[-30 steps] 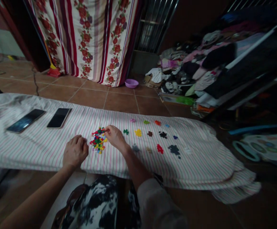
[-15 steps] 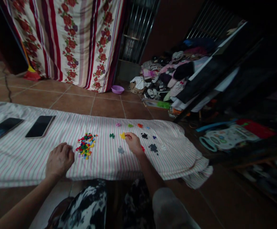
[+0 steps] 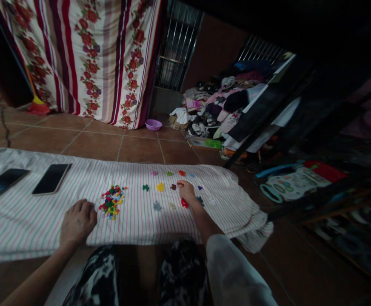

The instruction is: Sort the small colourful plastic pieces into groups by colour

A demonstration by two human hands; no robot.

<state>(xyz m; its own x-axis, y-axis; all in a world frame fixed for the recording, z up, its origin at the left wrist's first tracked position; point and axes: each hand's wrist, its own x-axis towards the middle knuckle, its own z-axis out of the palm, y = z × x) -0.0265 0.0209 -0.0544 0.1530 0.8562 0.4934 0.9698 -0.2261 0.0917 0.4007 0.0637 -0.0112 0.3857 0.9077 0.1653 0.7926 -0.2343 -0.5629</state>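
My left hand (image 3: 78,219) rests on the striped cloth (image 3: 124,231), its fingers curled in. What lies under them, if anything, is hidden. Just right of it is a mixed pile of small coloured pieces (image 3: 111,203). My right hand (image 3: 187,191) has its fingers pinched together beside a small brown pile (image 3: 173,187); anything between the fingertips is too small to make out. Around it lie single-colour piles: yellow (image 3: 160,187), dark green (image 3: 145,187), red (image 3: 184,203), light grey (image 3: 157,205), cream (image 3: 172,205) and orange (image 3: 181,173). The right wrist partly covers the dark grey pile (image 3: 200,200).
Two phones, one (image 3: 52,179) nearer the pieces and one (image 3: 3,186) farther left, lie on the cloth. Beyond are a purple basin (image 3: 153,124), a floral curtain (image 3: 109,63) and a heap of clothes (image 3: 217,104). At right stands a toy panel (image 3: 300,185).
My right hand has moved from the yellow pile to the right, beside the brown one, uncovering the yellow and cream piles. My left hand stays beside the mixed pile. The view has shifted slightly.
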